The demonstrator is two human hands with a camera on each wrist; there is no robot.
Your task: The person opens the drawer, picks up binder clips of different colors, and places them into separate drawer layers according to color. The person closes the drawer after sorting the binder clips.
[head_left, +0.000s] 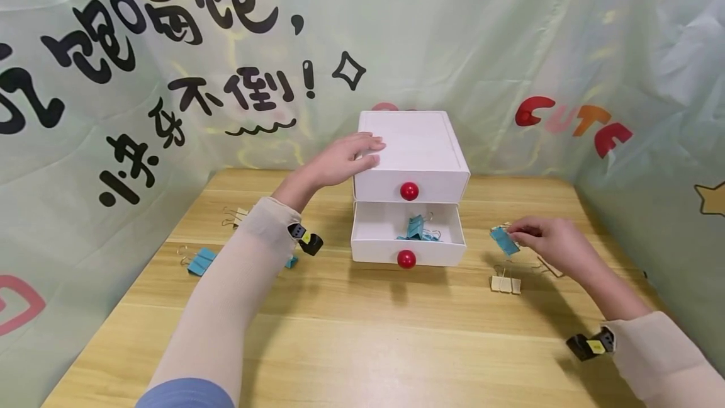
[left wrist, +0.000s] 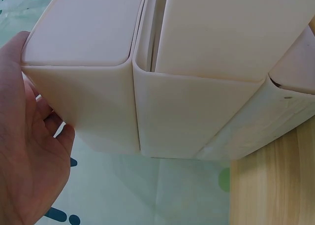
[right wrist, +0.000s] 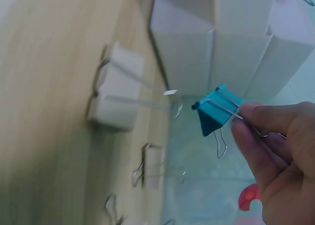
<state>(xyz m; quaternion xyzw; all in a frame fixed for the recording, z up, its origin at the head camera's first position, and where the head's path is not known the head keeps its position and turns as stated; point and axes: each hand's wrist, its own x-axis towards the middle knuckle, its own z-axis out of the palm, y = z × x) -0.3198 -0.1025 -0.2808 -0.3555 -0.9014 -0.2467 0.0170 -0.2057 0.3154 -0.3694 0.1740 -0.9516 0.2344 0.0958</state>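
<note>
My right hand pinches a blue binder clip by its wire handle between thumb and fingertips, above the table to the right of a white drawer box. In the right wrist view the clip hangs tilted, one wire handle pointing down. My left hand rests on the box's upper left edge with its fingers laid over the top. The lower drawer with a red knob is pulled out and holds blue binder clips. The upper drawer is closed.
Beige binder clips lie below my right hand. On the left, a blue clip and a beige clip lie by my left sleeve, which partly hides another blue clip. A printed cloth hangs behind the wooden table.
</note>
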